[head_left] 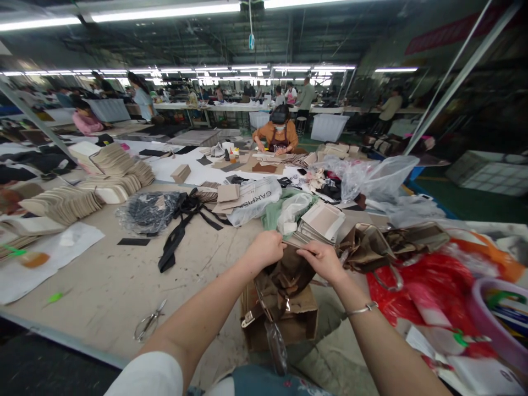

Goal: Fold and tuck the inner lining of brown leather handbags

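Observation:
A brown, shiny bag (pixel 289 275) hangs between my two hands, its strap and metal fittings dangling in front of a cardboard box (pixel 305 324). My left hand (pixel 266 250) is closed on the bag's upper edge at its left side. With thumb and fingers pinched, my right hand (pixel 324 259) grips the same edge farther right. Just beyond my hands lies a stack of beige panels (pixel 322 220). More brown bags (pixel 367 247) lie to the right of my right hand.
Scissors (pixel 149 322) and black straps (pixel 173 242) lie on the table at left, near a plastic-wrapped black bundle (pixel 152 212). Stacked beige pieces (pixel 66 203) stand farther left. At right are red plastic (pixel 412 291) and a pink basin (pixel 490 324). A co-worker (pixel 278 132) sits opposite.

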The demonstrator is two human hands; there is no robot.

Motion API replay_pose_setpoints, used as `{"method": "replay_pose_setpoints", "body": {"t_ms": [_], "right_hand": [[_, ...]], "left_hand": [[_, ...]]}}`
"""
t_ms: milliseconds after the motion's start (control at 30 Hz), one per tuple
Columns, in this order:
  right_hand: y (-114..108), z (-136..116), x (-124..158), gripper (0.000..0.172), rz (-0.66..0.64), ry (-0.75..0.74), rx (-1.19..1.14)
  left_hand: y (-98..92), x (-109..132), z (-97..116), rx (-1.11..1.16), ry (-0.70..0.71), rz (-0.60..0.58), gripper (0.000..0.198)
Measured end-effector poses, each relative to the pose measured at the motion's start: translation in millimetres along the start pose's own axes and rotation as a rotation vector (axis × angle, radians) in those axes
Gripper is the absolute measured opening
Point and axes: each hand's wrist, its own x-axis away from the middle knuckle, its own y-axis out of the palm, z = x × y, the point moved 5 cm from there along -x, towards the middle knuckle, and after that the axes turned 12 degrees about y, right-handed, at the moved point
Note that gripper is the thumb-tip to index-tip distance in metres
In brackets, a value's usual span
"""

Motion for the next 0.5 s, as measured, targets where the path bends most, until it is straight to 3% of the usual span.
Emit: {"method": "replay_pose_setpoints", "body": {"t_ms": [200,500], "right_hand": [[1.6,6.6,-1.1,0.027,0.010,0.004,0.020],[1.4,4.2,-1.0,0.027,0.036,-0.005,0.014]], "left_hand": [[-5.1,1.3,-0.6,0.029,0.082,-0.021,0.023],[-1.1,-2.9,-2.8,0.004,-0.015,-0.027,0.024]]}}
